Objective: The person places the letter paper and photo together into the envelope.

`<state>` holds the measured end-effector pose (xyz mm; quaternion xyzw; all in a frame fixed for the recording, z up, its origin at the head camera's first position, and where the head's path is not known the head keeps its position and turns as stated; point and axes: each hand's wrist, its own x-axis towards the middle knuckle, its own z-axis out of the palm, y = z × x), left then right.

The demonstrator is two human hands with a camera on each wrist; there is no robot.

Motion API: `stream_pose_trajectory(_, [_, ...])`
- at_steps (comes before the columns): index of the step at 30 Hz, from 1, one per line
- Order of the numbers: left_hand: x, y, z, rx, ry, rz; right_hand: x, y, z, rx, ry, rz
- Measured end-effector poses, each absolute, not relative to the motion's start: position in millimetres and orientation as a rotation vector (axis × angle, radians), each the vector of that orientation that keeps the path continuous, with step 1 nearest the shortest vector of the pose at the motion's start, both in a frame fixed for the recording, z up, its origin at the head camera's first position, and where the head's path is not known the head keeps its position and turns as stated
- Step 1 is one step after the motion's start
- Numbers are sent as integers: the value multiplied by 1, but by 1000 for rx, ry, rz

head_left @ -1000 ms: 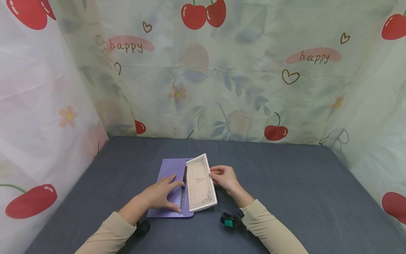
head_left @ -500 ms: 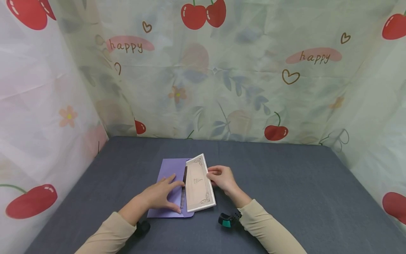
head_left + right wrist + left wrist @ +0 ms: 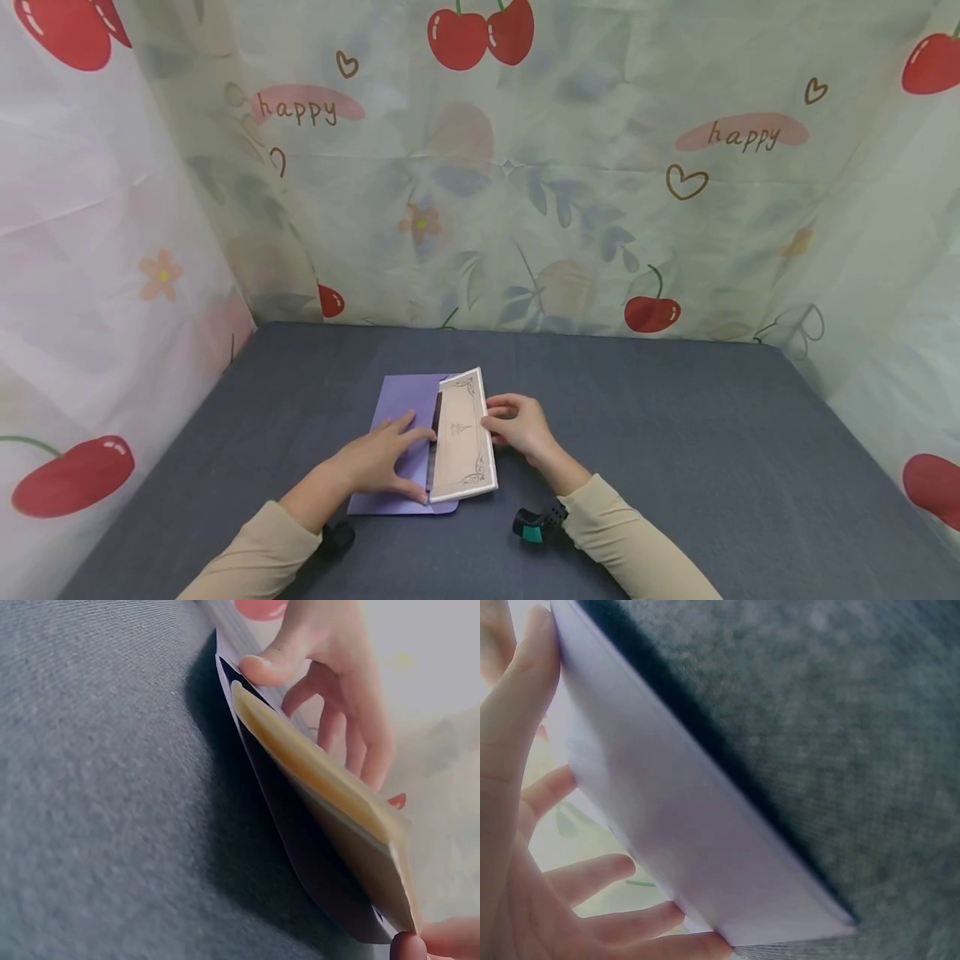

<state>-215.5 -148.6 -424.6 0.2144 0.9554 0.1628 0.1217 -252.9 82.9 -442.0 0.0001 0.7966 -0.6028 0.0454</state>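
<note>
A purple envelope (image 3: 403,398) lies flat near the middle of the table, its dark opening facing right. My left hand (image 3: 381,458) rests on it with fingers spread, thumb and index fingertips close to the opening's edge. My right hand (image 3: 523,427) pinches the right edge of a folded cream card (image 3: 459,442) with scrollwork corners. The card leans slightly; its left edge is at the opening and overlaps the envelope's flap. In the right wrist view the card (image 3: 319,784) shows a yellowish fold, raised toward my right fingertips (image 3: 411,949). The left wrist view shows the envelope's pale side (image 3: 660,802).
A dark grey cloth covers the table (image 3: 675,433). Printed curtains (image 3: 510,167) with cherries and "happy" lettering enclose it at the back and both sides. A black and teal wrist device (image 3: 536,523) hangs beneath my right wrist.
The right hand has moved left with the card, bringing the card's left edge closer to the envelope's opening and covering more of the flap. The left hand and envelope have stayed in place.
</note>
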Motion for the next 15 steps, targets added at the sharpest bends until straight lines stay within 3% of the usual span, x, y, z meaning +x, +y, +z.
stream_pose_trajectory(15, [-215, -149, -424, 635, 2792, 481, -247, 69, -447, -51, 2340, -1912])
